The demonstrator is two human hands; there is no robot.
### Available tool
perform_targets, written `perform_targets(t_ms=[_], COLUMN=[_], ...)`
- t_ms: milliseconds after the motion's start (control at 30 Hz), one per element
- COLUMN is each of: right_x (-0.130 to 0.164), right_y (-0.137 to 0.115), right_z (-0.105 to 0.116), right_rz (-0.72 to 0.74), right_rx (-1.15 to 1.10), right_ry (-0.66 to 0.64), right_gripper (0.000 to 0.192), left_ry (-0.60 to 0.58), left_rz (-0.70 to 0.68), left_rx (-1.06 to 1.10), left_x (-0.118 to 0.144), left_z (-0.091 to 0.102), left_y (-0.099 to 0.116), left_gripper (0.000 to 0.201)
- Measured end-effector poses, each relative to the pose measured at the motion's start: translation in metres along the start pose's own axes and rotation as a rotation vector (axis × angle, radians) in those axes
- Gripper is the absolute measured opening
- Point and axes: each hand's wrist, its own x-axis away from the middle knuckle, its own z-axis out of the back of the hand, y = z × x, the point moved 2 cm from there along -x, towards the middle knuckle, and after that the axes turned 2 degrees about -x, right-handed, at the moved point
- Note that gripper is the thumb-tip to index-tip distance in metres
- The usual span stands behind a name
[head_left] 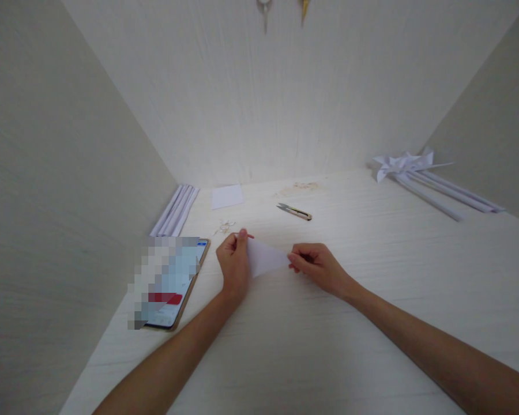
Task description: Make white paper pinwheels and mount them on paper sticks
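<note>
White folded paper triangle (266, 257) sits mid-tabletop (328, 346), pinched by left hand (234, 262) and right hand (318, 266); uneven pressure could skew the crease.

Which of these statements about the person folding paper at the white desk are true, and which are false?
1. Both hands hold the same piece of white paper. True: the left hand and right hand each pinch an end of it.
2. The small thread snips are in the right hand. False: they lie on the desk beyond the hands.
3. A phone lies left of the left hand. True.
4. The paper pinwheels lie at the far left. False: they are at the far right; white paper sticks lie at the left.
5. A small white paper square lies near the back wall. True.
</note>
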Motion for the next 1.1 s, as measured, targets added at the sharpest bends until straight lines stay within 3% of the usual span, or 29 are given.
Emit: perform_targets(t_ms=[233,433,533,600,867,1000,1033,1100], right_x=[0.003,0.004,0.003,0.002,0.003,0.005,0.004,0.003], right_y=[-0.003,-0.001,-0.001,-0.001,-0.003,0.001,0.003,0.006], right_z=[0.001,0.007,0.008,0.008,0.004,0.008,0.01,0.012], right_rz=[0.068,0.09,0.094,0.09,0.049,0.011,-0.004,-0.026], right_rx=[0.048,0.071,0.071,0.069,0.059,0.03,0.013,-0.043], right_ry=[-0.012,0.133,0.188,0.191,0.127,0.209,0.249,0.311], right_gripper=[0.029,0.03,0.03,0.03,0.029,0.029,0.029,0.029], left_ry=[0.041,-0.213,-0.351,-0.382,-0.197,0.061,0.054,-0.115], left_rz=[-0.029,0.25,0.307,0.286,0.103,0.023,0.012,0.058], left_rx=[-0.055,0.291,0.298,0.245,0.04,0.076,0.092,0.073], left_x=[-0.001,-0.002,0.0,0.002,0.004,-0.007,-0.008,-0.006], left_z=[0.001,-0.011,-0.015,-0.016,-0.008,0.006,0.008,0.005], left_y=[0.002,-0.001,-0.001,-0.002,-0.001,-0.001,0.0,0.002], left_gripper=[0.029,0.032,0.031,0.028,0.027,0.025,0.023,0.025])
